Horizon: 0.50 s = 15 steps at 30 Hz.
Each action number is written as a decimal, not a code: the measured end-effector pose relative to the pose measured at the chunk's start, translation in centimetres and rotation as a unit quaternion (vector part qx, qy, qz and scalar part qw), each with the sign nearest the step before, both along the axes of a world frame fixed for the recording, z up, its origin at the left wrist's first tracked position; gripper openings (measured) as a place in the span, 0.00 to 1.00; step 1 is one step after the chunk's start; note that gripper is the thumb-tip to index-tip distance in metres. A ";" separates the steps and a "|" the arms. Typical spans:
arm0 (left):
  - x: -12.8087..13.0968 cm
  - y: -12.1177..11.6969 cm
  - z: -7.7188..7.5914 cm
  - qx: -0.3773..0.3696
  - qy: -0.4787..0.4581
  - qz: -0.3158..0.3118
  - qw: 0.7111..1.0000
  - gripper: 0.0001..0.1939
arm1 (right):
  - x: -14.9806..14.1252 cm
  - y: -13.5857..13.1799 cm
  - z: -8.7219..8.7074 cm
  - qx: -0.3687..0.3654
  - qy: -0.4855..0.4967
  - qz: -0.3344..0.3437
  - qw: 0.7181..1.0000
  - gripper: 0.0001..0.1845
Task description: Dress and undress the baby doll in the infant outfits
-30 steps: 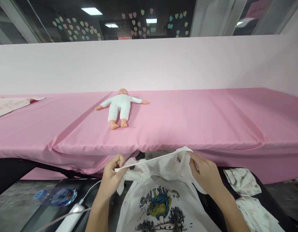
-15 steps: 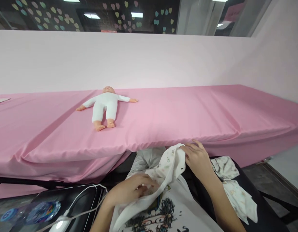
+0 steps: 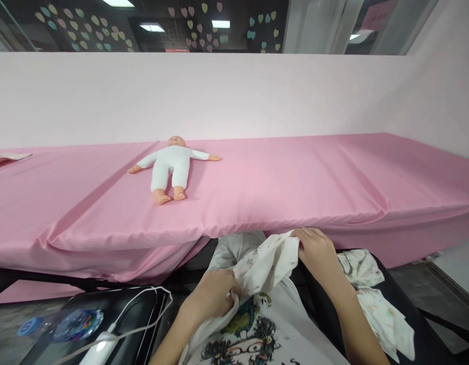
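Observation:
A white cloth garment [image 3: 270, 261] with small prints is stretched over my lap, its exact kind hard to make out in the folds. My left hand [image 3: 216, 294] is closed in a fist around its lower left part, and a strip of it hangs below that hand. Up at the bed's edge, my right hand [image 3: 316, 252] pinches the garment's upper right corner. On the pink sheet [image 3: 280, 177] beyond lies a baby doll [image 3: 170, 166] on its back, dressed in white, arms spread and feet towards me. Neither hand touches the doll.
Two crumpled printed cloths [image 3: 382, 314] lie on the black seat to my right. A black case [image 3: 138, 324] at my left carries a white device [image 3: 100, 350] with a cable and a plastic bottle [image 3: 67, 325]. Another cloth [image 3: 6, 158] rests at the sheet's far left.
My left hand has closed from loosely curled fingers into a fist on the garment. My right fingers have drawn together on its corner. The view has shifted slightly left.

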State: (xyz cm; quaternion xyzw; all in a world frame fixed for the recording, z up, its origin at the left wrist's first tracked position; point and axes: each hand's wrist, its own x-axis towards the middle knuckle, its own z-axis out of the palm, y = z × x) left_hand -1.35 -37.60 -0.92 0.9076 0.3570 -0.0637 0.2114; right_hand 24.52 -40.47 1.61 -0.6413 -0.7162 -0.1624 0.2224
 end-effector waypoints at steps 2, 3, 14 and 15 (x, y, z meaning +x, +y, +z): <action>-1.0 0.0 1.4 0.054 0.026 0.014 0.998 0.18 | 0.2 0.2 0.4 0.016 -0.009 0.034 0.999 0.09; -1.6 0.0 2.5 0.084 0.040 0.019 0.995 0.16 | 0.3 0.2 0.8 0.023 -0.022 0.052 0.998 0.10; -5.1 2.2 11.7 0.374 0.153 0.246 0.881 0.08 | -1.6 1.2 9.2 0.036 -0.222 0.160 0.961 0.12; -4.9 2.5 11.9 0.380 0.149 0.244 0.880 0.08 | -2.0 1.6 9.4 0.028 -0.216 0.157 0.963 0.15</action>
